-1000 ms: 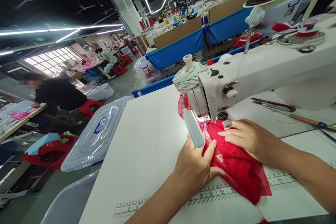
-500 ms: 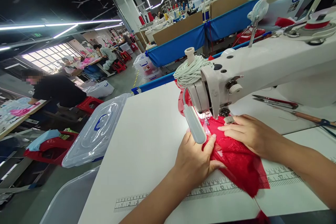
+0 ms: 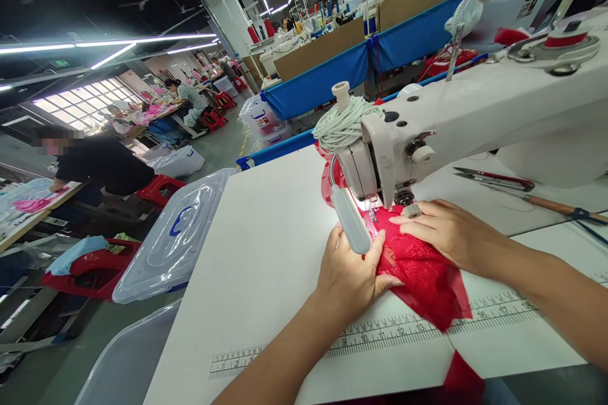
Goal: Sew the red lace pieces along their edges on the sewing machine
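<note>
Red lace fabric (image 3: 422, 272) lies under the needle area of a white sewing machine (image 3: 484, 107), its lower end narrowing towards the table's front edge. My left hand (image 3: 349, 278) grips the fabric's left edge, thumb and a finger on the cloth; its other fingers are partly hidden behind a small grey lamp (image 3: 350, 221). On the right side of the cloth rests my right hand (image 3: 456, 234), fingers stretched out flat beside the machine head, its thumb out of sight. The presser foot (image 3: 373, 215) sits on the fabric just beyond both hands.
A ruler strip (image 3: 365, 338) runs along the white table (image 3: 256, 253). Thread snips (image 3: 498, 178) and a wooden-handled tool (image 3: 551, 202) lie at right. A bundle of pale cord (image 3: 344, 126) hangs on the machine head. Clear lidded bins (image 3: 175, 234) stand left; a person (image 3: 102, 158) sits beyond.
The red fabric has moved up towards the needle, its lower tip now farther from the front edge. A trailing red piece has come up over that edge. Both hands keep nearly the same place.
</note>
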Demonstrator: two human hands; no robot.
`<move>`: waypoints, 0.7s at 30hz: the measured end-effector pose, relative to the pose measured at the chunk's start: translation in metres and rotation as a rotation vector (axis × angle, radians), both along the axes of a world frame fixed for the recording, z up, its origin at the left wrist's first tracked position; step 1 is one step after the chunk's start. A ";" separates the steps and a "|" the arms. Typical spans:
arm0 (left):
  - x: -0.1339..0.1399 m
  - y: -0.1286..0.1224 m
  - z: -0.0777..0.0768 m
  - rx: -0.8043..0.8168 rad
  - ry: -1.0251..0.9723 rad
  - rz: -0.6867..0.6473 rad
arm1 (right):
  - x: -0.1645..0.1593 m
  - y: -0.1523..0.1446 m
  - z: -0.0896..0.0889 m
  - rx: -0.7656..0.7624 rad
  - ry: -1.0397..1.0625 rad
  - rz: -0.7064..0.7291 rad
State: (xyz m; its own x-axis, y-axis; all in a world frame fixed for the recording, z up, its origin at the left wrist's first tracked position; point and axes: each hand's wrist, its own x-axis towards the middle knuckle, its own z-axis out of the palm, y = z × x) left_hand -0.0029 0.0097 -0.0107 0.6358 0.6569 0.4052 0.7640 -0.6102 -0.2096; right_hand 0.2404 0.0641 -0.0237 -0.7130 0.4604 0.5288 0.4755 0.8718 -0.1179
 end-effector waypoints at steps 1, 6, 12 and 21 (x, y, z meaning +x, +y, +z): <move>-0.001 0.001 -0.002 -0.004 0.004 0.002 | 0.000 0.000 -0.001 -0.019 -0.001 -0.003; -0.006 0.003 -0.004 -0.074 0.018 -0.026 | 0.003 0.002 -0.007 -0.048 0.010 -0.028; -0.007 -0.024 0.025 -0.297 0.113 0.012 | 0.007 -0.010 0.007 0.060 0.037 -0.082; -0.003 -0.028 0.026 -0.075 0.183 -0.291 | 0.009 -0.042 0.025 -0.156 -0.174 0.038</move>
State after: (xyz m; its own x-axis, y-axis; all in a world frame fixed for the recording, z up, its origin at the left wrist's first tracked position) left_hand -0.0058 -0.0187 0.0149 0.8585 0.4611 0.2245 0.5096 -0.8159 -0.2729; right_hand 0.2495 0.0225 0.0018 -0.8055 0.4983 0.3208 0.4679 0.8670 -0.1716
